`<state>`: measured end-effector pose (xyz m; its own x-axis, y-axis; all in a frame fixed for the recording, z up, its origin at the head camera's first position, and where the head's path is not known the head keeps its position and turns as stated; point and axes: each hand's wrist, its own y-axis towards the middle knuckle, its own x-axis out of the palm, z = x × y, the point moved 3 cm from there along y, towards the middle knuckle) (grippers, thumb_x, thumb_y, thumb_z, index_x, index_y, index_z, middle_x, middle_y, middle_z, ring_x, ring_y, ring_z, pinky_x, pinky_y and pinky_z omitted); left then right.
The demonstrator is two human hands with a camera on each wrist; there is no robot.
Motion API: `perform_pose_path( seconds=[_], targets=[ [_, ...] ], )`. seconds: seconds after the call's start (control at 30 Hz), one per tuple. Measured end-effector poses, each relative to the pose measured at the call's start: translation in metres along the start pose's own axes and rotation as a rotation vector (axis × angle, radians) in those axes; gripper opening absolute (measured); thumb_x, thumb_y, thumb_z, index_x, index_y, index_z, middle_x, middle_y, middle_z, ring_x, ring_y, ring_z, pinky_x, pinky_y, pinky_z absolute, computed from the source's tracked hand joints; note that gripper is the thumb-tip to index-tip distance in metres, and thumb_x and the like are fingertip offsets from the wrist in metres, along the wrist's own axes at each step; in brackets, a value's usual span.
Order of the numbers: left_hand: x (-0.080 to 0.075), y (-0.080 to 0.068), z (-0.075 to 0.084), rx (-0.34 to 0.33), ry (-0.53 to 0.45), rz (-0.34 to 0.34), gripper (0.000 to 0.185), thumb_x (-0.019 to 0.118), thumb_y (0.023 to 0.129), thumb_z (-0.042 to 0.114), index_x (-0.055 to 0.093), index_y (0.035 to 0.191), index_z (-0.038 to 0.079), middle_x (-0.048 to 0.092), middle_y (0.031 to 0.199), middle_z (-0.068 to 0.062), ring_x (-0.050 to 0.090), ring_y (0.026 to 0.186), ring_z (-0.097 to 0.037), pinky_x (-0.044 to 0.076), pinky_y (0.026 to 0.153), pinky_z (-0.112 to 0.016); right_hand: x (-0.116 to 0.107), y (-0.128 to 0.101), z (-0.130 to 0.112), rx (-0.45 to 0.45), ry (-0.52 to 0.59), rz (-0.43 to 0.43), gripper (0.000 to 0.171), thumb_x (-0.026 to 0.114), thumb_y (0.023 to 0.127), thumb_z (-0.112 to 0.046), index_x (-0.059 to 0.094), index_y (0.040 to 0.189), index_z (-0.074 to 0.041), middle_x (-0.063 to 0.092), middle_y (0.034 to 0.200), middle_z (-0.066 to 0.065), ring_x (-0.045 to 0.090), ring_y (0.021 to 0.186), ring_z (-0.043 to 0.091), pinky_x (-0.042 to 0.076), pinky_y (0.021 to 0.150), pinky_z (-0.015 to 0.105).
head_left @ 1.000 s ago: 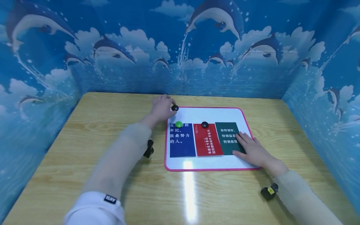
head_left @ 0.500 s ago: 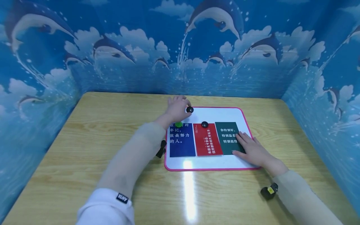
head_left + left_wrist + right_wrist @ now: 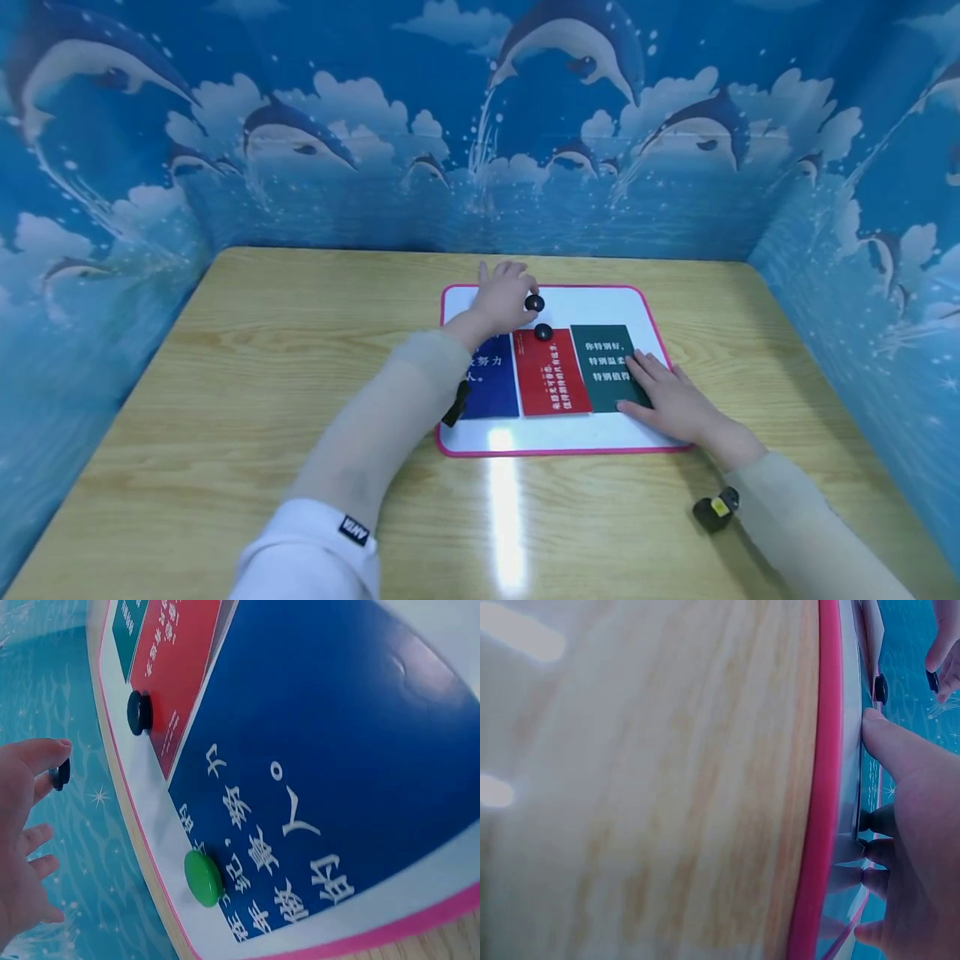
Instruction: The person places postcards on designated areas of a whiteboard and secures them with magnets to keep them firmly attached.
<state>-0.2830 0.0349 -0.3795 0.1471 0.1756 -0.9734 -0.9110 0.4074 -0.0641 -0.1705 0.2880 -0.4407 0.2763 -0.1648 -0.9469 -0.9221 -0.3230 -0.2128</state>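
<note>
Between thumb and finger, my left hand (image 3: 502,298) pinches a black round magnet (image 3: 535,302) above the upper part of a pink-edged whiteboard (image 3: 555,436). A second black magnet (image 3: 543,332) sits on the top edge of the red card (image 3: 551,375). In the left wrist view, a green magnet (image 3: 203,878) rests at the top of the blue card (image 3: 352,742); the left arm hides it from the head view. My right hand (image 3: 670,398) lies with fingers spread over the right side of the green card (image 3: 602,367) and the board.
The whiteboard lies on a wooden table (image 3: 300,333). Blue dolphin-print sheets (image 3: 480,200) stand behind the table and along its sides. Small black wrist devices are strapped to both arms; the right one (image 3: 715,510) carries a yellow mark.
My left hand has moved right across the board's top with the black magnet, from the upper left corner to just above the red card. The right hand has stayed in place.
</note>
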Motion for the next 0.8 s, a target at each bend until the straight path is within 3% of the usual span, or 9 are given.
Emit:
perform_pose_path(
  seconds=[0.43,0.8],
  targets=[
    [0.008,0.013,0.027,0.047,-0.036,-0.030,0.038,0.060,0.089,0.037,0.057,0.124,0.023,0.033,0.150,-0.004,0.022,0.141,-0.026,0.006,0.115,-0.059,0.001,0.002,0.002,0.002,-0.010,0.004,0.086,0.055,0.086,-0.055,0.025,0.147,-0.002,0.020,0.152,0.024,0.020,0.138,0.044,0.012,0.110,0.065],
    [0.018,0.027,0.064,0.052,0.043,-0.049,0.036,0.060,0.089,0.040,0.058,0.122,0.027,0.036,0.147,-0.001,0.023,0.140,-0.022,0.003,0.115,-0.058,0.002,0.002,0.004,0.008,-0.021,0.006,0.086,0.053,0.087,-0.056,0.024,0.147,-0.002,0.019,0.153,0.023,0.019,0.139,0.043,0.012,0.110,0.065]
  ],
)
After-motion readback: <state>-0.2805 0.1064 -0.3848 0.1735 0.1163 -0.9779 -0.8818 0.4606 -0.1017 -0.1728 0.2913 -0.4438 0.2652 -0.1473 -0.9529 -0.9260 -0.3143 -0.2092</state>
